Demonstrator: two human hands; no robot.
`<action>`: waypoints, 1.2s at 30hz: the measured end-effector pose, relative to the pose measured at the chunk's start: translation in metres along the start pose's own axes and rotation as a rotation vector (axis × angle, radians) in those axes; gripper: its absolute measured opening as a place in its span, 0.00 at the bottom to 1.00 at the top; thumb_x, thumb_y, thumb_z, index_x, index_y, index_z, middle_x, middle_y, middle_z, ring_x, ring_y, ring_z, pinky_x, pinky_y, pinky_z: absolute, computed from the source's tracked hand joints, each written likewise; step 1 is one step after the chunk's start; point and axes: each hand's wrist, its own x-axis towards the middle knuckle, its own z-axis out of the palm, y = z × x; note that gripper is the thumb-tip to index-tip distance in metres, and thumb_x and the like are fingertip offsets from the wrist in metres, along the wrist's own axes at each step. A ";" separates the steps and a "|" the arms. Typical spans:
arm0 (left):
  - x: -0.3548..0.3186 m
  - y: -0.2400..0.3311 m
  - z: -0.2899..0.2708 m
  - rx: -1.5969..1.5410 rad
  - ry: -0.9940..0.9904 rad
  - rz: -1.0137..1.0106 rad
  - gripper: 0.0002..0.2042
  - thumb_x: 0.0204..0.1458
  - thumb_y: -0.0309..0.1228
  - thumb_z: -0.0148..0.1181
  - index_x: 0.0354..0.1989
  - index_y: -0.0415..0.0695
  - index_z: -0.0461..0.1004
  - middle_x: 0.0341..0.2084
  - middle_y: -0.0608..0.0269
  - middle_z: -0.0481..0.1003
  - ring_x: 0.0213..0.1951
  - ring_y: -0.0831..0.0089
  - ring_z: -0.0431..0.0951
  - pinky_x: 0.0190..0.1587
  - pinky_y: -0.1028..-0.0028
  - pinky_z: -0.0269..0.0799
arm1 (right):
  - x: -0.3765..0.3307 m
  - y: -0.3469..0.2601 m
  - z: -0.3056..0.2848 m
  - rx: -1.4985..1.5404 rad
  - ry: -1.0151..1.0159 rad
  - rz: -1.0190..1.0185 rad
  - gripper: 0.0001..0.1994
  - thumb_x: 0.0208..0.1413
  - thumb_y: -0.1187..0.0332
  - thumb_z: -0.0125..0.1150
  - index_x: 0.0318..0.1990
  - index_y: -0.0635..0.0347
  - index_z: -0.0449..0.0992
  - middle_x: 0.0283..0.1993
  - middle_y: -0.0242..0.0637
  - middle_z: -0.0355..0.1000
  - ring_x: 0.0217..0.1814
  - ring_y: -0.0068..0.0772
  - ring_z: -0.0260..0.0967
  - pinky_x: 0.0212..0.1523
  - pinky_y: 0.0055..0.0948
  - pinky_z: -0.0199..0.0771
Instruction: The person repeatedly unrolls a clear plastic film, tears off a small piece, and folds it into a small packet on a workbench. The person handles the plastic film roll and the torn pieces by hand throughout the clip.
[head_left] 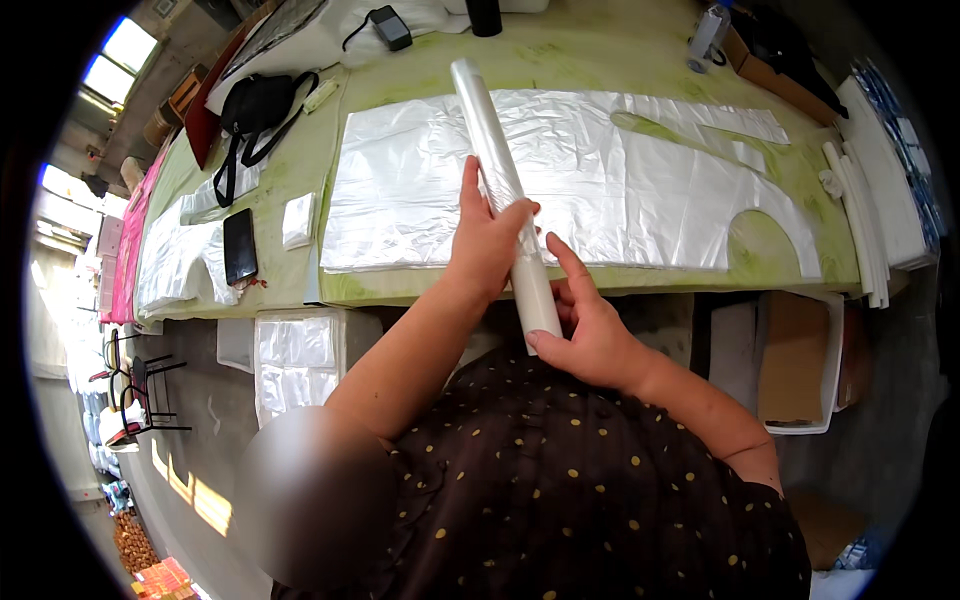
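Observation:
A long roll of clear plastic film [487, 120] tilts across the middle of the view, its far end over the table and its near end close to my body. My left hand [482, 240] is closed around the middle of the roll, the thumb lying across it. Lower down, my right hand [598, 335] grips the near end between thumb and fingers, with the index finger stretched out along it. Beyond the hands lies a flat stack of clear plastic bags [400, 190] with cut-out handles at its right end.
The table [420, 75] has a green cover. At its left are a black phone [240, 245], a small white packet [298, 220], a black bag [255, 105] and more plastic bags [180, 260]. White rolls [855, 220] lie at the right edge. Below stands a white bin [835, 370] with cardboard.

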 end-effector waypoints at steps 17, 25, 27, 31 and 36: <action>0.063 -0.012 0.003 0.902 -0.148 0.344 0.46 0.54 0.44 0.70 0.77 0.49 0.48 0.75 0.39 0.44 0.77 0.50 0.45 0.74 0.58 0.47 | -0.045 0.017 -0.056 -0.568 0.150 0.008 0.47 0.45 0.65 0.63 0.76 0.55 0.51 0.63 0.56 0.64 0.64 0.53 0.66 0.65 0.39 0.65; 0.169 0.025 -0.025 0.659 -0.075 -0.144 0.26 0.56 0.40 0.65 0.61 0.44 0.70 0.44 0.56 0.73 0.39 0.70 0.74 0.36 0.71 0.70 | -0.080 -0.005 -0.066 -0.673 0.092 0.203 0.45 0.44 0.63 0.62 0.75 0.48 0.55 0.48 0.50 0.67 0.49 0.55 0.70 0.55 0.42 0.72; 0.178 0.037 -0.025 0.668 -0.240 -0.310 0.17 0.56 0.38 0.63 0.51 0.42 0.75 0.26 0.62 0.72 0.24 0.75 0.70 0.24 0.72 0.62 | -0.085 -0.007 -0.068 -0.703 0.093 0.210 0.45 0.44 0.63 0.62 0.75 0.48 0.55 0.49 0.50 0.67 0.49 0.56 0.70 0.55 0.42 0.72; 0.191 0.032 -0.019 0.769 -0.162 -0.342 0.09 0.56 0.35 0.59 0.37 0.42 0.77 0.16 0.67 0.63 0.16 0.76 0.59 0.19 0.71 0.53 | -0.086 -0.004 -0.067 -0.738 0.138 0.196 0.47 0.45 0.63 0.62 0.76 0.48 0.51 0.55 0.53 0.68 0.54 0.59 0.70 0.57 0.43 0.72; 0.181 0.026 -0.009 0.817 -0.121 -0.249 0.10 0.55 0.36 0.57 0.37 0.43 0.78 0.18 0.67 0.67 0.17 0.76 0.62 0.20 0.69 0.56 | -0.100 -0.017 -0.070 -0.643 0.132 0.418 0.48 0.45 0.64 0.64 0.77 0.49 0.48 0.65 0.59 0.66 0.62 0.60 0.69 0.61 0.44 0.71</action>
